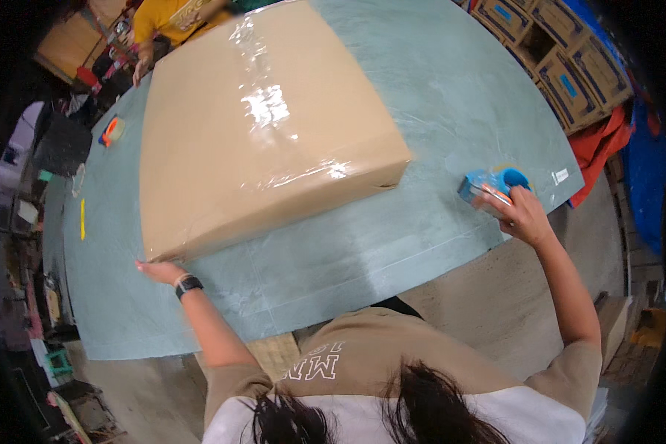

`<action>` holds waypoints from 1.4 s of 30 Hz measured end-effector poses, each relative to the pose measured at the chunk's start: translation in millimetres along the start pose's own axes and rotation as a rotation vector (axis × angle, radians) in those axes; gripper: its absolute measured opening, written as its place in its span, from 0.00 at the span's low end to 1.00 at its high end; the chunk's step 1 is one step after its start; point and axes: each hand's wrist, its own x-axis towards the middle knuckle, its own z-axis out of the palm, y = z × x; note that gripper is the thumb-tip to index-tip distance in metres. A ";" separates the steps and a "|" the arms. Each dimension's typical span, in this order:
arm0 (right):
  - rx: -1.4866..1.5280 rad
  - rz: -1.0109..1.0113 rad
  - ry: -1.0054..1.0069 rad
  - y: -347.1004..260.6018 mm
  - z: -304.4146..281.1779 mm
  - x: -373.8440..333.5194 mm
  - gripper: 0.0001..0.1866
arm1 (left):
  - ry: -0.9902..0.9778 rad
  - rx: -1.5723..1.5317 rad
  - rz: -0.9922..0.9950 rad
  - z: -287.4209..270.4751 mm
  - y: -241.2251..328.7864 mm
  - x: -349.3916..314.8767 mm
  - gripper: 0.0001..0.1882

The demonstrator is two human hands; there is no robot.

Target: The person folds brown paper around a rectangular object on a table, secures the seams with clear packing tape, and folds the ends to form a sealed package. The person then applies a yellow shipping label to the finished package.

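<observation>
A large, flat brown carton [207, 140] lies on the grey-green table, with shiny clear tape along the middle of its top and down its near side. My left hand [163, 272], with a dark watch at the wrist, holds the carton's near left corner; its fingers are partly hidden at the edge. Off to the right, above the table, my right hand [527, 218] is closed around a blue tape dispenser [514, 179]. That dispenser is apart from the carton. Part of its handle is hidden by my fingers.
Another tape dispenser [112, 131], orange and blue, rests on the table [436, 222] left of the carton, near a yellow strip [83, 220]. A person in a yellow shirt [172, 22] stands at the far left. Stacked cartons [570, 81] and a red cloth [599, 152] are at the right.
</observation>
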 end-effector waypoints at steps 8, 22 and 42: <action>0.042 -0.059 0.110 47.0 41.4 74.0 0.44 | -0.725 0.899 1.080 73.8 14.0 -177.7 0.48; 0.454 0.602 0.337 24.7 47.4 205.7 0.39 | -1.464 0.902 1.527 224.7 75.3 -347.6 0.29; 0.424 0.699 0.326 3.8 92.9 90.7 0.44 | -1.176 0.605 0.644 172.3 20.1 -361.3 0.31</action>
